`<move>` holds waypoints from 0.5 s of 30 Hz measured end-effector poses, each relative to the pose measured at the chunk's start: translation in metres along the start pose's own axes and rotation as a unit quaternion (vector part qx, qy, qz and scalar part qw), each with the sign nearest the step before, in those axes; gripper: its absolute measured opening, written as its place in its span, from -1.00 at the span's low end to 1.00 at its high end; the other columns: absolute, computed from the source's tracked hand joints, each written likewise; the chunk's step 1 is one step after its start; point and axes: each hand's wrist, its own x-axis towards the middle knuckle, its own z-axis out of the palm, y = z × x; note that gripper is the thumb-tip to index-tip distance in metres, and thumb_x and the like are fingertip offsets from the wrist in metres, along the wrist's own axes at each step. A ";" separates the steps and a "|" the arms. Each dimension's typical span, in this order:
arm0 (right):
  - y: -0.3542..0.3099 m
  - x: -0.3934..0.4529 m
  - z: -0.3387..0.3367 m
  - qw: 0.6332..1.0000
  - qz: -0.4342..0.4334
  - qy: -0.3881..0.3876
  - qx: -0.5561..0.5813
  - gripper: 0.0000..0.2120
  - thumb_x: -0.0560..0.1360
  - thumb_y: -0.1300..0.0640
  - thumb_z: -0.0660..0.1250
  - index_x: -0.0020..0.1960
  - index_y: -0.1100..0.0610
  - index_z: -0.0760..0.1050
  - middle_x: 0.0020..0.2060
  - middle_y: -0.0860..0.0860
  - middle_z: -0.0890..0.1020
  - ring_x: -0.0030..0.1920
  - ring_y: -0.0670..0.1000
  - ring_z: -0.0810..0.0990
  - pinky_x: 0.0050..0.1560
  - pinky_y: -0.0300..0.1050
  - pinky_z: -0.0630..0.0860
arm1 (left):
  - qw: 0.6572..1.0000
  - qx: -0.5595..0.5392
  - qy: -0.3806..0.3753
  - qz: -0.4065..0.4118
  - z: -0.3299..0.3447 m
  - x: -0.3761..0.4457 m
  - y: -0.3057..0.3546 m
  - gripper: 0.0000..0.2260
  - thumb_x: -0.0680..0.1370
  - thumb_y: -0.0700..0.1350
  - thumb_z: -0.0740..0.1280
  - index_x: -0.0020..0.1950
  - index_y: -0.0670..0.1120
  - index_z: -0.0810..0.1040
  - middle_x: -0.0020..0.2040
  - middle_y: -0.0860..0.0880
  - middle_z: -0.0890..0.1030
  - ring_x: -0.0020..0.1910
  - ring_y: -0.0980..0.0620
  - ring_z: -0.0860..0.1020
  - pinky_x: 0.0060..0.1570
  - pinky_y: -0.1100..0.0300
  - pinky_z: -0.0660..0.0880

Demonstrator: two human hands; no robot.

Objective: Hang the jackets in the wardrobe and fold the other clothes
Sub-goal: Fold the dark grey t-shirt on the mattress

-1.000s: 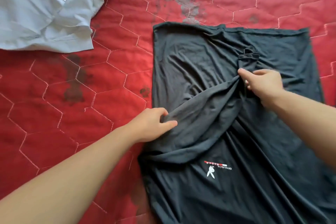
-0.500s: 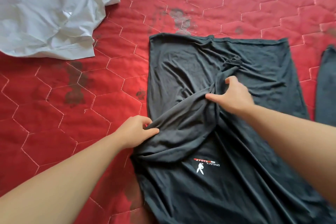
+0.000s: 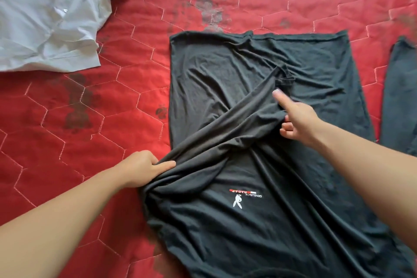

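Note:
A dark grey T-shirt (image 3: 259,221) lies spread on a red quilted bed cover (image 3: 79,142), a small white and red logo print facing up near its middle. One sleeve is folded diagonally across the body. My left hand (image 3: 144,168) pinches the shirt's left edge where that sleeve starts. Further up the sleeve, my right hand (image 3: 295,119) grips the fabric with its lower fingers curled in it and the index finger stretched out.
A crumpled white shirt (image 3: 52,18) lies at the top left of the cover. Another dark garment (image 3: 401,97) shows at the right edge, partly cut off. Dark stains mark the red cover in several spots.
My right hand has slid down along the folded sleeve toward me and its index finger now sticks out. The left hand keeps its pinch. The view has shifted, showing the dark garment at right.

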 end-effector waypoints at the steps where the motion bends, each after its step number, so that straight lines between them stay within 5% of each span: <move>1: 0.001 0.002 0.004 0.995 -0.025 0.023 -0.092 -0.28 0.36 -0.26 0.46 0.36 0.10 0.37 -0.21 -0.06 0.42 -0.31 -0.03 0.43 -0.41 -0.19 0.47 | 1.000 0.001 -0.028 0.003 -0.003 -0.002 -0.001 -0.39 0.46 0.39 0.24 -0.50 -0.05 0.18 -0.53 0.09 0.21 -0.51 0.05 0.20 -0.44 0.16 0.16; 2: 0.002 0.002 0.008 0.988 -0.045 0.042 -0.141 -0.23 0.36 -0.17 0.50 0.43 0.12 0.32 -0.18 -0.06 0.47 -0.27 -0.02 0.48 -0.37 -0.15 0.53 | 0.999 -0.001 -0.052 0.009 -0.007 -0.003 -0.002 -0.41 0.46 0.39 0.25 -0.49 -0.04 0.21 -0.50 0.10 0.23 -0.49 0.06 0.20 -0.43 0.16 0.16; 4: -0.002 0.004 0.012 0.985 -0.097 0.068 -0.126 -0.56 0.42 0.02 0.47 0.23 0.11 0.46 -0.18 -0.01 0.52 -0.21 0.00 0.52 -0.23 -0.03 0.62 | 0.997 -0.018 -0.064 0.033 -0.014 -0.005 -0.001 -0.46 0.45 0.34 0.32 -0.46 -0.05 0.32 -0.46 0.12 0.27 -0.46 0.10 0.23 -0.40 0.18 0.19; 7: -0.020 0.005 0.007 0.995 -0.070 0.018 0.068 -0.92 0.49 0.17 0.33 -0.07 0.05 0.45 -0.21 0.01 0.54 -0.25 -0.02 0.57 -0.27 -0.10 0.57 | 0.990 -0.115 -0.017 0.082 -0.027 -0.009 0.003 -0.62 0.44 0.16 0.46 -0.33 -0.14 0.56 -0.39 0.14 0.38 -0.39 0.14 0.35 -0.32 0.18 0.31; 10: -0.040 0.005 -0.005 0.965 0.010 -0.059 0.256 -0.91 0.47 0.25 0.18 -0.07 0.14 0.44 -0.23 0.05 0.60 -0.41 -0.01 0.64 -0.36 -0.19 0.58 | 0.944 -0.311 -0.040 0.106 -0.042 -0.015 0.013 -0.74 0.36 0.01 0.56 -0.13 -0.16 0.70 -0.19 -0.02 0.67 -0.23 0.07 0.57 -0.14 0.13 0.52; 15: -0.054 0.010 -0.003 0.984 0.060 -0.102 0.137 -0.93 0.57 0.11 0.30 -0.03 0.09 0.54 -0.31 -0.02 0.66 -0.34 -0.09 0.63 -0.36 -0.26 0.57 | 0.915 -0.353 -0.140 0.136 -0.055 -0.011 0.032 -0.76 0.38 0.01 0.55 -0.07 -0.11 0.73 -0.05 -0.08 0.72 -0.05 0.07 0.66 -0.10 0.31 0.53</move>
